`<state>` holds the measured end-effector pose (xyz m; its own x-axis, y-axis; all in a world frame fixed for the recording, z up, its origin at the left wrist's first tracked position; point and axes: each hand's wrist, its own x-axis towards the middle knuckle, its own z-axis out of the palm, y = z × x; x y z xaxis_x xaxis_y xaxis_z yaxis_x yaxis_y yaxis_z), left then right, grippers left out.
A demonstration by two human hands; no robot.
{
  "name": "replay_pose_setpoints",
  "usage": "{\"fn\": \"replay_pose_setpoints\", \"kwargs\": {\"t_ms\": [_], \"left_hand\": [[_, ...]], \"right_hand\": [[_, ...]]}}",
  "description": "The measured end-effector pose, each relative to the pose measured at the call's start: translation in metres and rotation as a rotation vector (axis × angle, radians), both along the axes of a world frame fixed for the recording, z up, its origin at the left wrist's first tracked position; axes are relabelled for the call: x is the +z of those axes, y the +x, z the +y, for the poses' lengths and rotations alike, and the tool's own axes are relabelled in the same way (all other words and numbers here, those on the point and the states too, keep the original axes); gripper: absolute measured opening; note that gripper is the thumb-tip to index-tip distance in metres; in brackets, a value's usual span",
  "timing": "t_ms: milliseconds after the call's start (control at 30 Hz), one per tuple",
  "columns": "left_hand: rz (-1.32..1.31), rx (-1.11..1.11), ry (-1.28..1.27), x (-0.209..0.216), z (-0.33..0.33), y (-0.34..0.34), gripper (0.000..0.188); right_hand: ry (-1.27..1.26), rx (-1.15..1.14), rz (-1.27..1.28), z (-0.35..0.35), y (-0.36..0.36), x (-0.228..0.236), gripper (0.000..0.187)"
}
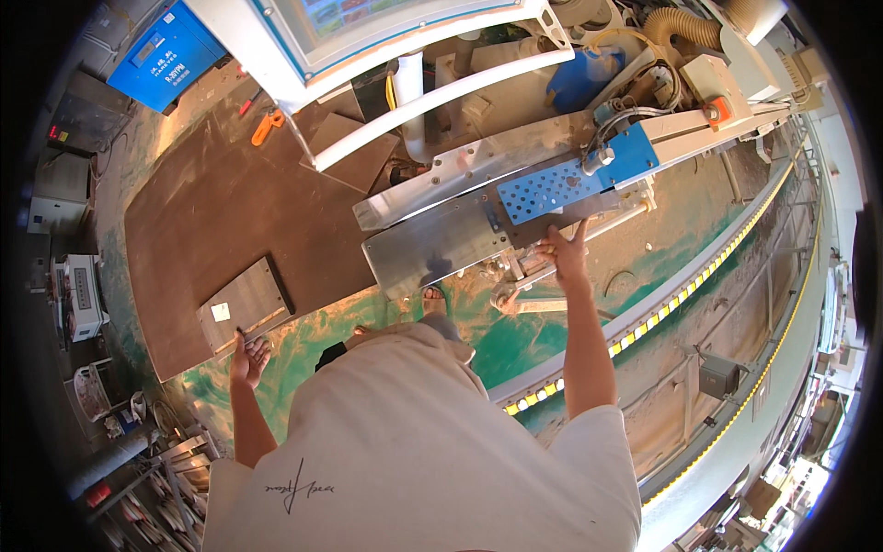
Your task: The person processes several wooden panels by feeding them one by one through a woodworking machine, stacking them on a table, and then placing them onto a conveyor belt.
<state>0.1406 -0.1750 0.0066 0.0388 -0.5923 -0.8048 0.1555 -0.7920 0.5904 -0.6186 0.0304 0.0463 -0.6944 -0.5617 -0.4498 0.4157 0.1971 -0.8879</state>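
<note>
Panel: flat grey-brown wood-grain panel (250,296), squarish white label (220,312), pale streaked near edge
Location: left, on broad brown tabletop (184,239)
Left hand (250,357): thumb at panel edge, grip unclear
Right hand (566,253): at dark brown board (593,207) under blue perforated plate (543,196), grip unclear

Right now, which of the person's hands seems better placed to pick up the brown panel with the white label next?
Probably the left hand: it is at the near edge of the brown panel. The right hand is across at the machine, beside the blue perforated plate.
</note>
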Motion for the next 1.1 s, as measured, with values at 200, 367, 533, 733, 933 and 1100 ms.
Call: {"fn": "replay_pose_setpoints", "kwargs": {"t_ms": [200, 367, 533, 733, 933, 1100], "left_hand": [[0.097, -0.028, -0.082, 0.007, 0.007, -0.009, 0.054], [0.199, -0.022, -0.121, 0.001, 0.033, -0.020, 0.047], [0.302, -0.250, -0.103, 0.006, 0.062, -0.081, 0.057], [0.539, -0.540, 0.069, 0.036, 0.070, -0.159, 0.058], [0.627, -0.718, 0.052, 0.053, 0.048, -0.192, 0.060], [0.709, -1.004, -0.082, 0.077, 0.031, -0.253, 0.061]], "right_hand": [[-0.025, -0.335, 0.030, 0.008, -0.002, -0.015, 0.062], [0.181, -0.069, -0.085, 0.004, 0.153, -0.041, 0.034], [0.019, 0.776, -0.176, -0.020, 0.326, 0.010, 0.060], [0.119, 0.388, -0.283, -0.013, 0.316, -0.007, 0.047], [-0.194, -0.410, -0.449, 0.021, 0.236, -0.024, 0.043], [-0.089, -0.270, -0.157, 0.006, 0.257, -0.013, 0.079]]}}
